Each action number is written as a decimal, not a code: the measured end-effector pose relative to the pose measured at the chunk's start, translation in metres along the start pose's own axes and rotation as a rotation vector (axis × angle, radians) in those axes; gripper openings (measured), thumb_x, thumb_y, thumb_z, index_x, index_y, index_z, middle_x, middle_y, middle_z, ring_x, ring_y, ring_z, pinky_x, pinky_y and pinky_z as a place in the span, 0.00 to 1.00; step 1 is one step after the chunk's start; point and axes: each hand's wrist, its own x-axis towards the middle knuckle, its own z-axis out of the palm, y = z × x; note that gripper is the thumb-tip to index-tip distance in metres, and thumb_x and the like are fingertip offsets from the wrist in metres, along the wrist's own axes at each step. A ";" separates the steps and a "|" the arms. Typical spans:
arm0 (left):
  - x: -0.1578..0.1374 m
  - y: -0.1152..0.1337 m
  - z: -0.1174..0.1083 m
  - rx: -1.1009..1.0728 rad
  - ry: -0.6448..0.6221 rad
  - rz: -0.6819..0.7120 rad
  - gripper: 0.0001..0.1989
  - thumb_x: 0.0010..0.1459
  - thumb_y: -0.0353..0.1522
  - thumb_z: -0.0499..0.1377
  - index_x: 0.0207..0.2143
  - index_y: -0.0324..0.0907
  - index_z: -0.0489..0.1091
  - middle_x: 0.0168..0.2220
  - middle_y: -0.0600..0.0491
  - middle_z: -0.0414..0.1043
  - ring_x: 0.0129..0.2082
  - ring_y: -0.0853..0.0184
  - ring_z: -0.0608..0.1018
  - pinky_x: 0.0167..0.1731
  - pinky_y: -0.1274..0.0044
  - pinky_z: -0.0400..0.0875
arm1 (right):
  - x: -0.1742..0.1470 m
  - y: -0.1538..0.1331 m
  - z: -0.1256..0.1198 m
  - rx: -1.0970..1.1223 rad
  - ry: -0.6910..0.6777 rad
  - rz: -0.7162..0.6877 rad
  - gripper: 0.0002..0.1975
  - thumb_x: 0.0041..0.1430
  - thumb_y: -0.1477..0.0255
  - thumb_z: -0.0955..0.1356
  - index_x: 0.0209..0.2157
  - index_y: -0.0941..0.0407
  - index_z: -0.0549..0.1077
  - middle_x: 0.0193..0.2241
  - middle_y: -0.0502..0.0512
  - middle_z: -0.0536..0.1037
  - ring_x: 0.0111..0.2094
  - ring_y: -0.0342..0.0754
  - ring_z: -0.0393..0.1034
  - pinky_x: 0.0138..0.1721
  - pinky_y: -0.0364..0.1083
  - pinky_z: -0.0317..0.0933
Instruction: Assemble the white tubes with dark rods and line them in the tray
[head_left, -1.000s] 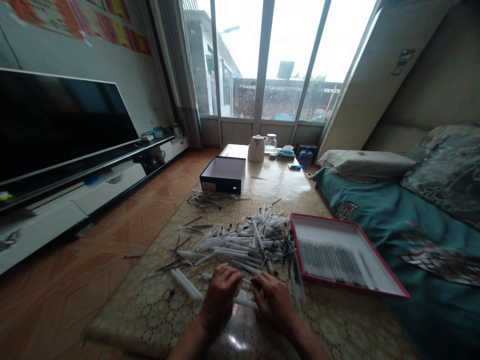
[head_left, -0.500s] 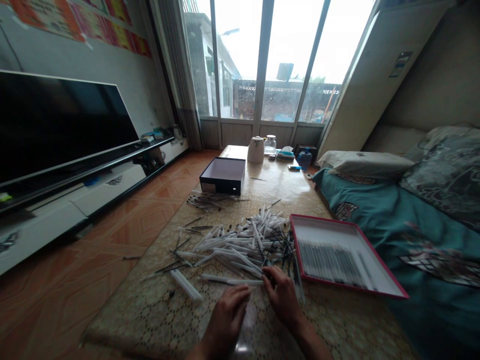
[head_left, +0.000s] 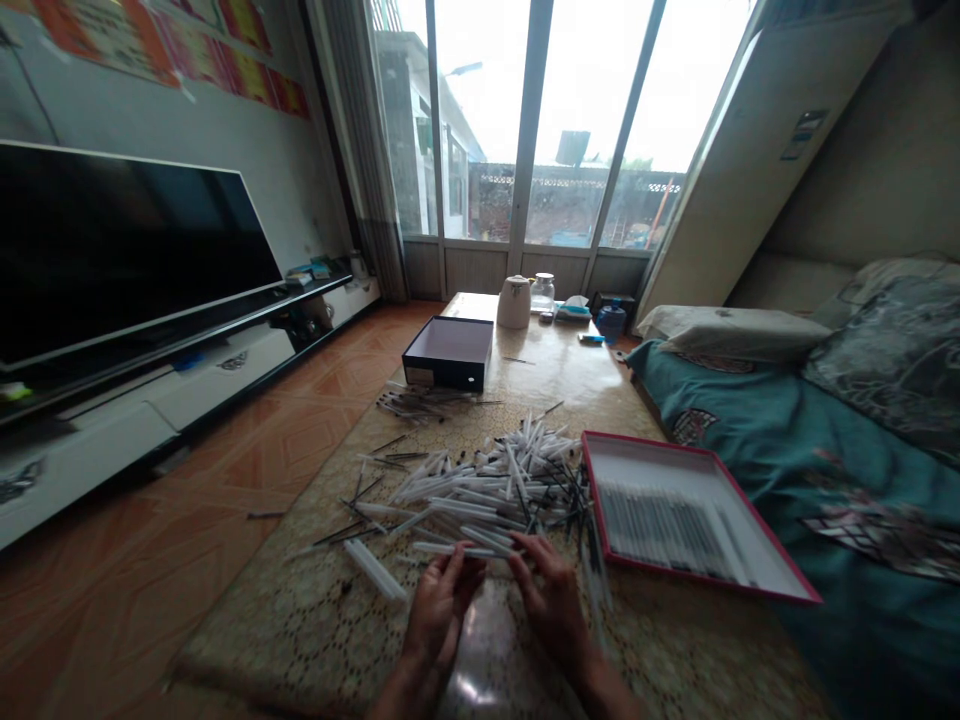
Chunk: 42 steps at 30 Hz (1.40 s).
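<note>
A slim white pen barrel (head_left: 480, 553) lies level between my two hands, just above the near edge of a loose pile. My left hand (head_left: 442, 600) pinches it between thumb and fingers. At its other end my right hand (head_left: 551, 595) has its fingertips closed on it. Right beyond them spreads the heap of white pen barrels (head_left: 480, 490), mixed with thin dark refills (head_left: 574, 490). A few clear-white barrels (head_left: 375, 570) lie side by side to the left of my left hand. To the right, a pink-rimmed box lid (head_left: 720, 470) holds a row of pens (head_left: 660, 520).
A dark open box (head_left: 446, 375) stands farther back on the patterned table (head_left: 300, 620), with thin dark-tipped sticks (head_left: 420, 403) before it. A kettle (head_left: 514, 303), glass jar (head_left: 543, 292) and tissue pack (head_left: 574, 310) stand at the far end. A teal-covered sofa (head_left: 750, 400) borders the right.
My left hand has risen and turned, its fingers now pinching the pen barrel. My right hand has drawn slightly toward it, and the barrel is lifted between both.
</note>
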 end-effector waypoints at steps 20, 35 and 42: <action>0.004 0.014 -0.005 -0.376 -0.014 -0.127 0.14 0.62 0.22 0.49 0.31 0.36 0.73 0.27 0.48 0.80 0.28 0.68 0.81 0.30 0.78 0.77 | 0.009 0.041 -0.034 -0.609 0.106 0.099 0.06 0.53 0.77 0.63 0.30 0.53 0.71 0.32 0.56 0.73 0.38 0.52 0.67 0.41 0.48 0.57; 0.007 -0.007 -0.012 -0.080 -0.171 0.007 0.08 0.51 0.31 0.64 0.35 0.42 0.71 0.31 0.52 0.79 0.32 0.68 0.80 0.38 0.78 0.74 | -0.011 0.007 0.008 0.316 0.060 0.182 0.11 0.55 0.63 0.67 0.33 0.57 0.72 0.27 0.53 0.75 0.28 0.47 0.71 0.29 0.42 0.63; 0.007 -0.010 -0.013 0.018 -0.187 0.067 0.12 0.48 0.34 0.66 0.35 0.43 0.71 0.32 0.53 0.77 0.34 0.66 0.79 0.37 0.76 0.74 | -0.005 0.004 0.023 0.389 0.074 0.202 0.08 0.53 0.67 0.69 0.33 0.58 0.73 0.27 0.54 0.76 0.30 0.48 0.72 0.31 0.43 0.64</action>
